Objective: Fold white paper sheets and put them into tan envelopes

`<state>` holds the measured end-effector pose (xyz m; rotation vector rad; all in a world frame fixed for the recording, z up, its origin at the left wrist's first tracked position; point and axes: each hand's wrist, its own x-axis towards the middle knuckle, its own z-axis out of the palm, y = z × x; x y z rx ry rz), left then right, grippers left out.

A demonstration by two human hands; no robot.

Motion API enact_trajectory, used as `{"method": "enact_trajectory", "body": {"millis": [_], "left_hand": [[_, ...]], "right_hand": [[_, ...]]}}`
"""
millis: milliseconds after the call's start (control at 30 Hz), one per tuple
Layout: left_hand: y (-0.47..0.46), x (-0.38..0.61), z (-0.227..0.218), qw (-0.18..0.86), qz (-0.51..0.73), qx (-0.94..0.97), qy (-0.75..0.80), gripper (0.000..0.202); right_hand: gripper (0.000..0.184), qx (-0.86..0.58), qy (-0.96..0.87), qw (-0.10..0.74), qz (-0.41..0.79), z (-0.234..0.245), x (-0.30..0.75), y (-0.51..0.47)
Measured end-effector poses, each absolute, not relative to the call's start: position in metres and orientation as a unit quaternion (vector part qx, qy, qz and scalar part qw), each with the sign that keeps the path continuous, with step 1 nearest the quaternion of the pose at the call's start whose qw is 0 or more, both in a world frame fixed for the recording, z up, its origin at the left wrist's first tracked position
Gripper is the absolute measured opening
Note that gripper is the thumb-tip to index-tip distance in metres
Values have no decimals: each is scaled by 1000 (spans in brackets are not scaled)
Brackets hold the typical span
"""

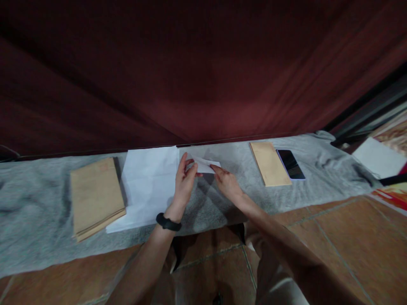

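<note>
Between my two hands a folded white sheet of paper (205, 164) is held above a grey cloth. My left hand (185, 178), with a black band on the wrist, pinches the paper's left end between thumb and fingers. The right end is gripped by my right hand (227, 181), thumb and fingers closed on it. Just left of my left hand lies a stack of white paper sheets (149, 182). A pile of brown envelopes (97, 195) partly covers that stack's left edge.
On the right, a single brown envelope (270, 164) lies beside a dark-screened phone (290, 164). Grey cloth (235, 199) covers the long narrow surface, backed by a dark red upright panel (203, 84). Tiled floor (343, 237) shows in front; a white sheet-like item (381, 157) is at far right.
</note>
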<state>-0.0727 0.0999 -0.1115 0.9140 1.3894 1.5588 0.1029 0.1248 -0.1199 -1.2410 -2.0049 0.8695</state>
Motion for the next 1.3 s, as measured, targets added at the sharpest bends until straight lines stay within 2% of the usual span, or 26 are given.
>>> {"method": "enact_trajectory", "body": {"millis": [67, 133, 233, 333, 500, 633, 733, 867, 967, 1233, 1300], "left_hand": [[97, -69, -107, 461, 650, 307, 519, 62], [95, -65, -107, 499, 631, 267, 530, 64], [94, -63, -115, 529, 571, 286, 558, 72], [96, -68, -120, 489, 531, 372, 584, 68], [102, -89, -119, 380, 388, 566, 621, 49], [105, -97, -121, 316, 290, 619, 658, 46], [103, -93, -125, 247, 260, 637, 683, 47], [94, -72, -127, 107, 280, 676, 673, 43], [82, -47, -131, 70, 262, 720, 638, 45], [66, -19, -153, 27, 153, 744, 650, 60], [67, -21, -155, 20, 148, 746, 649, 61]], "right_hand": [[34, -464, -625, 426, 461, -115, 101, 130], [32, -420, -478, 504, 584, -112, 95, 129], [32, -352, -327, 524, 703, -113, 87, 122], [31, -364, -297, 502, 726, -119, 90, 120], [28, -506, -335, 483, 632, -131, 123, 144], [14, -571, -530, 327, 535, -134, 138, 157], [17, -603, -675, 207, 370, -131, 135, 154], [18, -638, -711, 131, 265, -125, 129, 148], [20, -644, -728, 76, 223, -122, 130, 148], [26, -640, -746, 23, 181, -118, 134, 143], [28, -650, -743, 32, 156, -115, 132, 138]]}}
